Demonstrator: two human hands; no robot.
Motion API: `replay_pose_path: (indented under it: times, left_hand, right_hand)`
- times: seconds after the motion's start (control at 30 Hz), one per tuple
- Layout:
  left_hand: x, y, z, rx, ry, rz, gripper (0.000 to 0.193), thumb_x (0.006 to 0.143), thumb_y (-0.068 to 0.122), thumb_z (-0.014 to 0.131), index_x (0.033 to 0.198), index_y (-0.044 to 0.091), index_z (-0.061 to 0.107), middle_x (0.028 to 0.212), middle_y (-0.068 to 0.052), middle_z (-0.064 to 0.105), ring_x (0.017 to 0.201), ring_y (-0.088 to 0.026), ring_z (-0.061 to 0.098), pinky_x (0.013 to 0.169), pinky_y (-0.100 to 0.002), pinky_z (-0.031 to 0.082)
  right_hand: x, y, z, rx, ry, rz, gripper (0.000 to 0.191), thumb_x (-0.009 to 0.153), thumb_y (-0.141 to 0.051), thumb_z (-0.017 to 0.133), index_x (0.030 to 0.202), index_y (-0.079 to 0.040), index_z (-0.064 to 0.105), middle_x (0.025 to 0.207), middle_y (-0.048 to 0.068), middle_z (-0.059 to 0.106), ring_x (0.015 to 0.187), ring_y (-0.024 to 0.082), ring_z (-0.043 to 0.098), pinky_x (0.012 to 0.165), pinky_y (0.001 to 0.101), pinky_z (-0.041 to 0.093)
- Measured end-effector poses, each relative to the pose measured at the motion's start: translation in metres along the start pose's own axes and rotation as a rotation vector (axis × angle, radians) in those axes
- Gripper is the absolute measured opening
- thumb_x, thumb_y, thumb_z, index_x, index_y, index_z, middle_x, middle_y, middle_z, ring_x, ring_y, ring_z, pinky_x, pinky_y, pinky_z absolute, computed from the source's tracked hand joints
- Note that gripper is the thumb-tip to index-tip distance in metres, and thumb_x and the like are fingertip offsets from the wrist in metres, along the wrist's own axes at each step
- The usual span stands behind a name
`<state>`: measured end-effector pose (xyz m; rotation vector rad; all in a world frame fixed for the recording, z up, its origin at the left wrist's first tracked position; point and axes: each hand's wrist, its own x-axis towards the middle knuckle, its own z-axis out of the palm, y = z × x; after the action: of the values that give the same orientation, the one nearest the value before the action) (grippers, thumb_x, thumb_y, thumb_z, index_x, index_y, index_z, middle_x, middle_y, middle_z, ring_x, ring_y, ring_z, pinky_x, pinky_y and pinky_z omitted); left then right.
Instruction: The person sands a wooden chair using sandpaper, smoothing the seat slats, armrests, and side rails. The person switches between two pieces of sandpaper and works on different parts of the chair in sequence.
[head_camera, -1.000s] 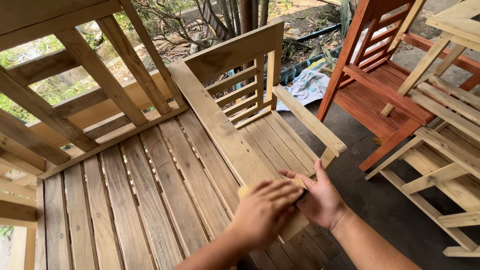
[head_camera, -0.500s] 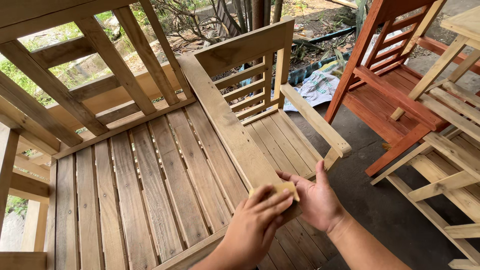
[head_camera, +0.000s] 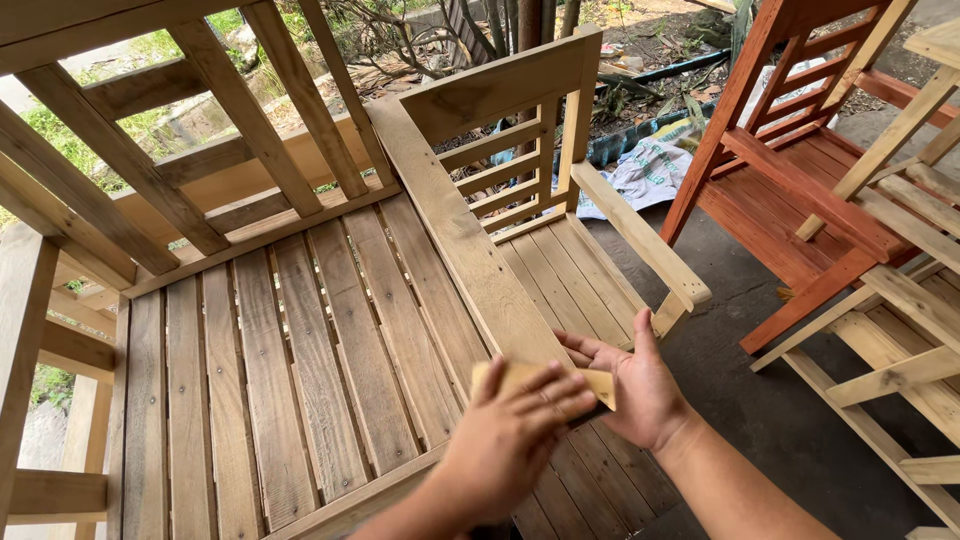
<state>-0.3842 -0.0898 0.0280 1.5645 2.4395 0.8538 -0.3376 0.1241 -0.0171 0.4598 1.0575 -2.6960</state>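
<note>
Wooden and pale, the sanding pad (head_camera: 545, 383) lies flat on the near end of the armrest (head_camera: 470, 250) that divides the two seats of an unfinished slatted bench (head_camera: 300, 340). Both hands press on it: the left hand (head_camera: 510, 440) lies palm-down over its near half, fingers spread and blurred, while the right hand (head_camera: 640, 390) curls round its far edge, thumb raised and fingers on top; neither is a closed fist, both are bearing on the pad. It looks like a thin sheet wrapped round a small block, so likely light and stiff in the core, with a rough face that should grip the wood rather than slide; the sides and top are the sensible places to hold it, keeping fingertips off the abrasive underside. The armrest itself is a broad, rigid plank and should not give under pressure. Behind the bench stand a slatted backrest (head_camera: 150, 150) and bare ground with roots. To the right sit a red-brown chair (head_camera: 790, 190) and more pale frames (head_camera: 900, 330), well apart from the hands, on a dark concrete floor (head_camera: 740, 380).
</note>
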Motion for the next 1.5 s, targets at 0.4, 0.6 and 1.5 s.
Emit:
replay_pose_path:
  times: [0.4, 0.6, 1.5]
  left_hand:
    - [-0.010, 0.001, 0.002, -0.050, -0.015, 0.085, 0.043, 0.101, 0.021, 0.057, 0.143, 0.024, 0.060, 0.151, 0.004, 0.057, 0.150, -0.019, 0.040, 0.122, -0.066, 0.003]
    - [-0.007, 0.001, 0.015, 0.015, -0.007, 0.162, 0.048, 0.099, 0.022, 0.059, 0.147, 0.024, 0.057, 0.153, 0.001, 0.055, 0.148, -0.021, 0.039, 0.121, -0.063, 0.010]
    - [-0.010, 0.015, 0.037, 0.616, -0.176, 0.382, 0.044, 0.095, 0.029, 0.058, 0.134, 0.008, 0.066, 0.165, -0.011, 0.037, 0.156, -0.030, 0.023, 0.128, -0.047, 0.017]
  right_hand:
    - [0.001, -0.004, 0.005, 0.039, 0.068, 0.042, 0.122, 0.080, -0.093, 0.009, 0.145, 0.004, 0.045, 0.131, 0.023, 0.065, 0.119, 0.032, 0.063, 0.104, 0.0474, 0.049]
    - [0.000, -0.006, 0.002, -0.014, 0.007, 0.029, 0.124, 0.079, -0.094, 0.009, 0.146, 0.003, 0.046, 0.130, 0.023, 0.066, 0.119, 0.033, 0.063, 0.102, 0.0482, 0.048]
    - [0.002, -0.003, -0.015, -0.070, -0.103, -0.004, 0.130, 0.073, -0.098, 0.009, 0.149, 0.002, 0.042, 0.135, 0.019, 0.064, 0.124, 0.030, 0.060, 0.105, 0.0453, 0.046]
